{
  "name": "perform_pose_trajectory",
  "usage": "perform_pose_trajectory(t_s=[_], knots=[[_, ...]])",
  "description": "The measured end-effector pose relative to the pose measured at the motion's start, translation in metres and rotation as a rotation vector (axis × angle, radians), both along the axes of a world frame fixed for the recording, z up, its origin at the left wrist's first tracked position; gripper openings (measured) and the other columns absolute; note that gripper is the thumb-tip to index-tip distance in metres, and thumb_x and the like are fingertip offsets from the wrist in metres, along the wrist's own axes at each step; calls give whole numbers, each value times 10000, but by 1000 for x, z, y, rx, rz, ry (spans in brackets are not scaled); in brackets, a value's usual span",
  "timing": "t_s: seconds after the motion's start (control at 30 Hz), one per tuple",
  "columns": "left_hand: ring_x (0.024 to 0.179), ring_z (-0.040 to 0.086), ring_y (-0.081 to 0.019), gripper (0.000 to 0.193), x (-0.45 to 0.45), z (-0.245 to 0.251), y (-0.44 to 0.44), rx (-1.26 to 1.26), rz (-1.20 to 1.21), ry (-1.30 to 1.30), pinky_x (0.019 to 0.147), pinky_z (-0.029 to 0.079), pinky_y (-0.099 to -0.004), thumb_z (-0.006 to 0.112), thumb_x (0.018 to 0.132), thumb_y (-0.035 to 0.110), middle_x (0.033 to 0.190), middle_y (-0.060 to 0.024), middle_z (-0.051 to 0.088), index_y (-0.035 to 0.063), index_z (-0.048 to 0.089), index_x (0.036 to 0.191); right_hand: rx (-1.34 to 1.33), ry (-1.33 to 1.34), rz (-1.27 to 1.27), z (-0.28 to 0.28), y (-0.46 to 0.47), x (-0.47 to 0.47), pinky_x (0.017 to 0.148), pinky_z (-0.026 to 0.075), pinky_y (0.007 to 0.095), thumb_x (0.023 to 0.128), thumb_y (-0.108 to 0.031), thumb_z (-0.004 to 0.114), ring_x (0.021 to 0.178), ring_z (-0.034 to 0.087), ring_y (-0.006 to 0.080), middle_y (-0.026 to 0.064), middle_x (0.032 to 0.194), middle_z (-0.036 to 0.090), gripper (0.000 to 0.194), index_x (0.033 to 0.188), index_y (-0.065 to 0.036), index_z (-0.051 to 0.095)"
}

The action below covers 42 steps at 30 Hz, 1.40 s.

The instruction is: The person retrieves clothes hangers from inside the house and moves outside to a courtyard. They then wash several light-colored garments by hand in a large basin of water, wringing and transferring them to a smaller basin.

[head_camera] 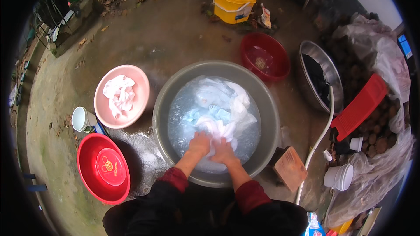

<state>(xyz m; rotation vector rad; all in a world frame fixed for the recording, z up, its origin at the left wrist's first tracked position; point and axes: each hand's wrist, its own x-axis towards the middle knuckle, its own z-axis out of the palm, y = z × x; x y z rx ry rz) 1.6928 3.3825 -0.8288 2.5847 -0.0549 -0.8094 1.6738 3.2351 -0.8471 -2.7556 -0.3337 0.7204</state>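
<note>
A large grey basin (272,118) of water stands before me with white and pale blue cloths (213,91) in it. My left hand (199,142) and my right hand (223,150) are close together over the near part of the water, at the lower edge of a bunched white cloth (218,127). The fingertips of both hands meet this cloth and partly sink into folds and water, so whether they grip it cannot be told. More white fabric (241,105) lies beyond, towards the basin's right side.
Left are a pink basin (141,111) holding white cloth, a red basin (83,170) and a small pail (78,119). Right are a dark red basin (283,62), a metal basin (338,72) with dark cloth, a hose (320,137), a red washboard (361,108) and a wooden stool (291,168). Yellow buckets (233,9) stand beyond.
</note>
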Motion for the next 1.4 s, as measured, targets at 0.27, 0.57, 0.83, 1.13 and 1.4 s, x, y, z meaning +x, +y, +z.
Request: perform_pose_trajectory(t_s=[0.27, 0.57, 0.83, 1.13, 1.4], knots=[[1011, 604, -350, 459, 18, -37, 56, -128, -31, 230, 890, 480, -476, 473, 881, 394, 1357, -104, 492, 157, 553, 1265, 327, 421, 35, 13, -17, 27, 854, 478, 329, 706, -153, 659, 910, 626, 271, 181, 958, 672, 364, 1055, -48, 672], [1116, 538, -236, 572, 35, 18, 36, -1381, 855, 572, 911, 452, -388, 508, 901, 498, 1282, -117, 535, 110, 485, 1321, 1492, 674, -469, 142, -13, 64, 841, 494, 335, 773, -137, 590, 975, 610, 226, 125, 1083, 620, 428, 1168, 26, 562], [829, 641, -327, 311, 20, 104, -26, -550, 390, -616, 760, 527, -416, 728, 743, 308, 1020, -140, 609, 80, 669, 945, 1764, 880, -973, 74, -3, 54, 909, 465, 438, 893, -642, 426, 1069, 574, 266, 102, 1199, 581, 686, 1337, -119, 450], [685, 636, -372, 328, 25, 79, -22, -411, 333, -819, 593, 514, -449, 668, 788, 404, 858, -180, 648, 82, 702, 842, 1849, 500, -936, 50, 20, 54, 762, 524, 319, 955, -338, 493, 863, 613, 175, 66, 997, 616, 309, 1082, -72, 586], [811, 669, -257, 479, 62, 100, 13, -1158, 913, 18, 718, 540, -375, 545, 931, 370, 962, -148, 676, -86, 605, 1066, 1655, 433, -867, 81, -3, 72, 919, 447, 415, 913, -402, 522, 1092, 545, 204, 105, 1205, 551, 514, 1311, -84, 450]])
